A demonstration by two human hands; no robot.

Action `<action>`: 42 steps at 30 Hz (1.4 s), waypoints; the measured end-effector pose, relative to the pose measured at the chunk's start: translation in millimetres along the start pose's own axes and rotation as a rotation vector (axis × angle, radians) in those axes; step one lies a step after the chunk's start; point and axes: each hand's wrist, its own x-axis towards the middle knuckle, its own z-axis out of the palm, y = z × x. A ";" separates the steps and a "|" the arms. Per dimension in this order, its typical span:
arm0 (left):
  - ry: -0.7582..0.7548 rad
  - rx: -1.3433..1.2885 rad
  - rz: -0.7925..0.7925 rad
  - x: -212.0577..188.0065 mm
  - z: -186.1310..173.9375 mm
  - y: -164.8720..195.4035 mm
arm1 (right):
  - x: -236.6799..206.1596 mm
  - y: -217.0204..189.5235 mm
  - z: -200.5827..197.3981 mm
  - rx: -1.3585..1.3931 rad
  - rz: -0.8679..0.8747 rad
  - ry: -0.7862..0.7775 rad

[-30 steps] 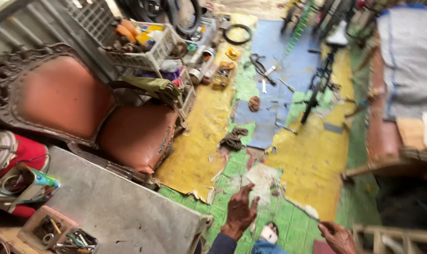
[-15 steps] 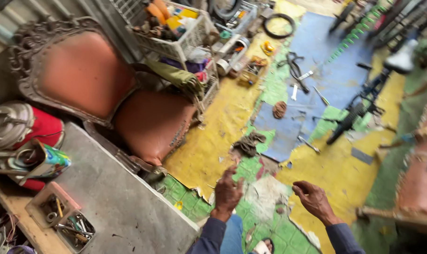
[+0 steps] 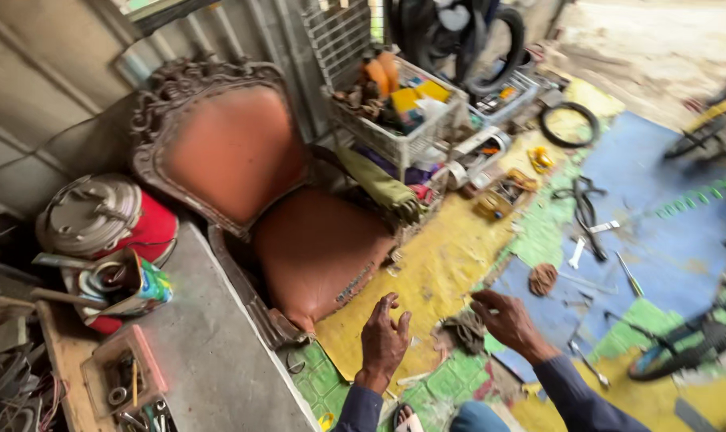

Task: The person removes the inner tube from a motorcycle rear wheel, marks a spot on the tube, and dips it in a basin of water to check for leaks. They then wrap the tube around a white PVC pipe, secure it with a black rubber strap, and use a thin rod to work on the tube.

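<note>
My left hand [image 3: 383,340] hovers with fingers spread over the yellow mat [image 3: 427,276], close to the front edge of the chair seat [image 3: 319,252]. Nothing is in it. My right hand [image 3: 508,320] is held out with fingers loosely curled, also empty, just right of a dark crumpled rag [image 3: 461,330] on the floor. Both arms wear dark blue sleeves. A brown coil of cord [image 3: 543,278] lies beyond the right hand.
An ornate carved chair with a red-brown back [image 3: 223,152] stands left. A grey slab table [image 3: 211,360] holds a red container [image 3: 139,228] and a tray of small tools [image 3: 123,376]. A wire basket [image 3: 395,112], tyres [image 3: 569,124], pliers [image 3: 585,212] and bicycle parts [image 3: 683,344] crowd the floor.
The view swung left and up toward the chair. Both hands have risen and moved forward over the yellow mat, the right one reaching further out.
</note>
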 end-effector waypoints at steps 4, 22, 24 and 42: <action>0.069 0.048 -0.037 53.3 -27.0 -14.2 | 137.8 -23.0 22.9 0.025 -0.214 0.006; 0.335 0.106 -0.334 353.7 -71.2 -65.2 | 708.6 -115.3 142.5 -0.427 -0.404 0.024; 0.349 0.112 -0.322 368.9 -73.1 -71.7 | 726.1 -111.5 156.0 -0.438 -0.322 -0.037; 0.380 0.054 -0.411 360.4 -120.7 -36.6 | 715.3 -343.8 -25.9 0.244 -0.722 -0.396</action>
